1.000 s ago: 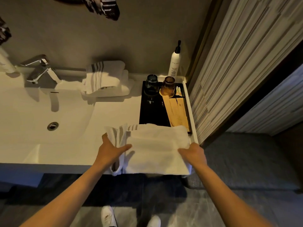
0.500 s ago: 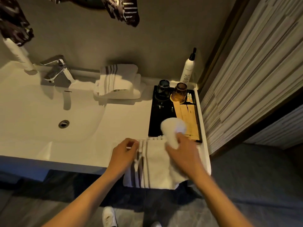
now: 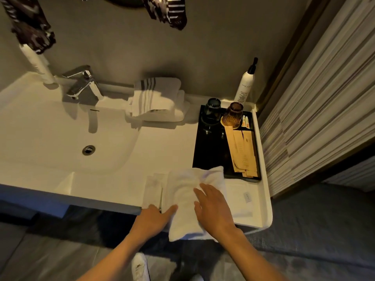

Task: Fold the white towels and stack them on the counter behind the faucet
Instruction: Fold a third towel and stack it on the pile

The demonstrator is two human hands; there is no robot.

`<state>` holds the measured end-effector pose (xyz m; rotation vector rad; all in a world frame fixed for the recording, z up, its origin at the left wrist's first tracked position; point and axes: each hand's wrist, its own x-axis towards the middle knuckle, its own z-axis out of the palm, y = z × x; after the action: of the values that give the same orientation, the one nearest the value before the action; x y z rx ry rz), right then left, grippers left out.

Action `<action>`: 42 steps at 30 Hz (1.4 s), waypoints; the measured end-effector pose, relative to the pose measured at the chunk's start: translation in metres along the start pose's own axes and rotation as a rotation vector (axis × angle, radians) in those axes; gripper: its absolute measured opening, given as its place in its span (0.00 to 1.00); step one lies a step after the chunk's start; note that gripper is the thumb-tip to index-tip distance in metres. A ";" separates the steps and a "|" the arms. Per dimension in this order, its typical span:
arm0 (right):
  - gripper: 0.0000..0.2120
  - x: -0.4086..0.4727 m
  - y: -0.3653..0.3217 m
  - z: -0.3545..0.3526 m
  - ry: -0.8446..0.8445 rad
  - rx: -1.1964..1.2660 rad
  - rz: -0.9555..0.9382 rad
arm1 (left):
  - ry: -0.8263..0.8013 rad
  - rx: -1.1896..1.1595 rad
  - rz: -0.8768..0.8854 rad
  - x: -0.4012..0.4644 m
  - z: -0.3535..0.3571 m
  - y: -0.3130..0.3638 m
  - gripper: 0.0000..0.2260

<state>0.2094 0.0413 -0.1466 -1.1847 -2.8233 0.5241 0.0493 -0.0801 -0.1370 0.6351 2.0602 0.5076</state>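
On black tray point(image 3: 205, 151): two tumblers point(image 3: 223, 113), perhaps sachets point(image 3: 242, 151).

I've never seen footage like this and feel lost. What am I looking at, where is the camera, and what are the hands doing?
No machine here: a person wears a camera on the head, looking down at their own bare hands over a bathroom counter. The left hand and right hand lie open and flat on a white towel at the counter's front edge, pressing rather than gripping. Further back, folded towels sit stacked beside the faucet. To the right, a black tray holds two tumblers and paper packets, with a pump bottle behind.
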 end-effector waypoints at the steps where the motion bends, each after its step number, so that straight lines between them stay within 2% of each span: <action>1: 0.22 -0.002 0.005 0.002 -0.030 0.067 -0.006 | -0.088 -0.053 -0.021 -0.005 0.002 0.001 0.21; 3: 0.22 -0.012 0.012 0.003 -0.042 0.232 -0.013 | -0.265 -0.225 -0.095 -0.011 0.011 -0.003 0.15; 4: 0.19 -0.020 0.013 0.000 0.015 0.320 0.014 | -0.315 -0.325 -0.142 -0.013 0.017 -0.009 0.20; 5: 0.16 -0.028 0.015 -0.002 0.113 0.392 0.060 | -0.333 -0.437 -0.199 -0.013 0.023 -0.014 0.30; 7: 0.10 -0.045 0.018 -0.005 0.289 0.481 0.254 | -0.276 -0.652 -0.324 -0.012 0.032 -0.021 0.40; 10: 0.14 -0.061 0.028 -0.002 0.327 0.582 0.580 | -0.134 -0.823 -0.375 -0.008 0.034 -0.025 0.43; 13: 0.16 -0.064 0.031 0.007 0.238 0.758 0.793 | -0.201 -0.856 -0.336 -0.010 0.032 -0.029 0.35; 16: 0.22 -0.063 0.027 0.017 0.007 0.945 0.900 | -0.227 -0.851 -0.274 -0.015 0.033 -0.032 0.22; 18: 0.20 -0.063 0.025 0.021 -0.100 1.074 0.926 | -0.200 -0.891 -0.240 -0.015 0.035 -0.033 0.21; 21: 0.14 -0.069 0.021 0.012 -0.092 1.208 0.958 | -0.161 -0.959 -0.195 -0.022 0.034 -0.029 0.18; 24: 0.13 -0.073 0.014 -0.010 -0.112 1.220 0.931 | -0.079 -0.905 -0.188 -0.033 0.020 -0.017 0.21; 27: 0.13 -0.074 0.006 -0.027 -0.132 1.182 0.865 | 0.002 -0.848 -0.142 -0.042 -0.003 -0.003 0.30; 29: 0.06 -0.079 0.007 -0.033 0.052 1.115 0.701 | 0.002 -0.786 -0.030 -0.040 -0.017 0.004 0.33; 30: 0.07 -0.082 0.012 -0.035 0.152 1.001 0.553 | -0.033 -0.816 -0.011 -0.040 -0.022 0.009 0.30; 32: 0.30 -0.084 0.034 -0.035 0.235 0.613 0.179 | -0.150 -0.975 -0.058 -0.045 -0.029 0.023 0.19; 34: 0.46 -0.070 0.053 -0.033 0.150 0.221 -0.089 | -0.252 -1.127 -0.164 -0.043 -0.034 0.034 0.11; 35: 0.49 -0.060 0.056 -0.035 0.105 0.075 -0.191 | -0.287 -1.201 -0.200 -0.039 -0.036 0.036 0.11; 37: 0.44 -0.040 0.057 -0.036 0.032 -0.088 -0.335 | -0.355 -1.337 -0.202 -0.028 -0.040 0.034 0.17; 38: 0.39 -0.033 0.058 -0.036 0.040 -0.086 -0.377 | -0.376 -1.367 -0.186 -0.025 -0.043 0.033 0.21; 40: 0.30 -0.029 0.065 -0.035 0.050 0.161 -0.338 | -0.429 -1.312 -0.111 -0.021 -0.049 0.033 0.28; 42: 0.25 -0.029 0.069 -0.034 0.020 0.523 -0.184 | -0.414 -1.011 0.018 -0.018 -0.053 0.034 0.27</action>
<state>0.2830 0.0759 -0.1336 -0.8134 -2.4992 1.1313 0.0209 -0.0703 -0.0782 0.1175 1.1788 1.1926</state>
